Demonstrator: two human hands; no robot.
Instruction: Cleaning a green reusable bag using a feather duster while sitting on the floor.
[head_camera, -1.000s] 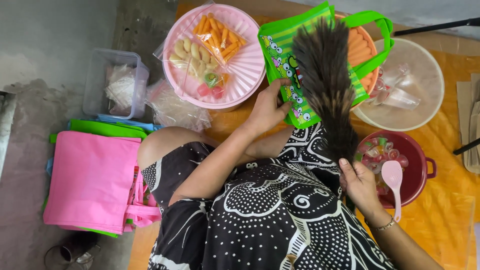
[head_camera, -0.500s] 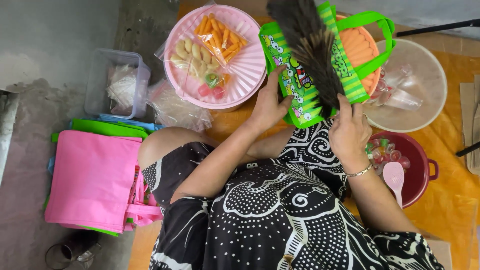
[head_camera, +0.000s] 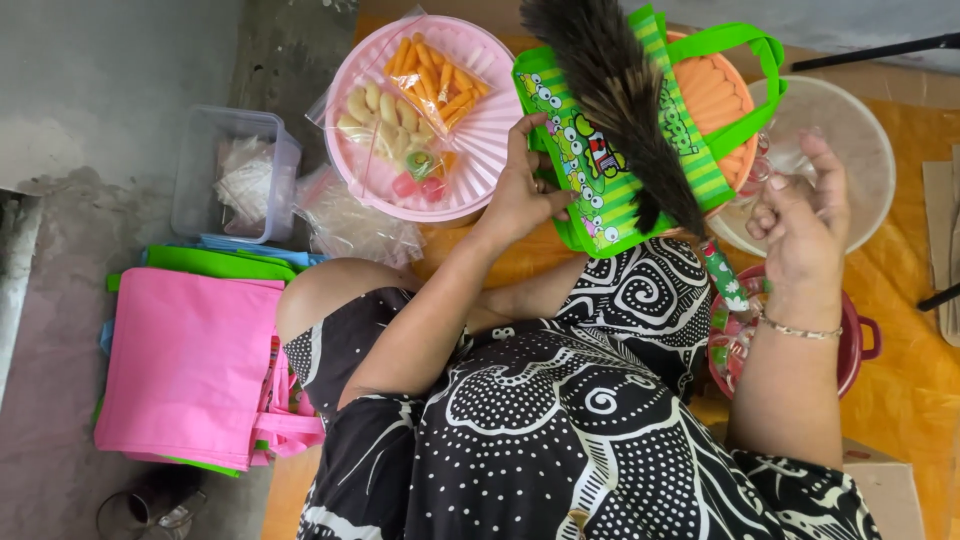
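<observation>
Orange mat (head_camera: 900, 390): covers the floor on the right, under the bowls and the pot; bare grey concrete floor (head_camera: 60, 110) takes the left.
Pink tote bag (head_camera: 180, 360): lies flat at the person's left side, on top of a stack of green bags (head_camera: 215, 262).
Pink round tray (head_camera: 480, 130): sits just ahead of the left knee, holding clear packets of orange and pale snack sticks (head_camera: 420, 85).
Clear round basin (head_camera: 860, 150): far right, with clear plastic inside; the right hand hovers over its near edge.
Green striped tote bag (head_camera: 590, 170): stands on the mat between the tray and the basin, leaning on an orange bowl (head_camera: 715, 90); its handles loop over that bowl.
Feather duster (head_camera: 615, 90): rests slantwise across the bag's front, its patterned handle (head_camera: 725, 275) pointing down toward the red pot; neither hand holds it.
Clear lidless box (head_camera: 235, 175): left of the tray, on concrete.
Red pot (head_camera: 850, 345): near the right wrist, partly hidden by the forearm, small jelly cups inside.
Left hand (head_camera: 525, 190): fingers pinch the bag's left edge, grasping it.
Right hand (head_camera: 800, 220): lifted, fingers loosely curled, grasping nothing.
Room: things crowd the front and right; open floor only at far left.
</observation>
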